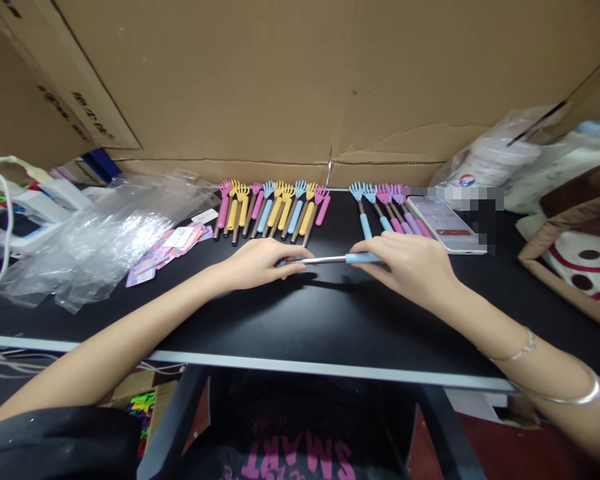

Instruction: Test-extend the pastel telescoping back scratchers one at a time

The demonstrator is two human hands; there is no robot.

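Fingers [375,261] of both hands pinch the back scratcher's [337,259] ends.

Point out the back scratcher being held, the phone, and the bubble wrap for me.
back scratcher [330,259], head view, on the bare metal shaft between the hands
phone [443,223], head view, middle of its lit screen
bubble wrap [105,233], head view, middle of the crumpled sheet

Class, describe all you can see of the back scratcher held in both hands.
The back scratcher lies level, crosswise above the black table. It has a thin, shiny, metal-looking shaft and a light blue grip. The left hand covers the shaft's end, hiding the head; the right hand pinches the blue grip. It seems extended.
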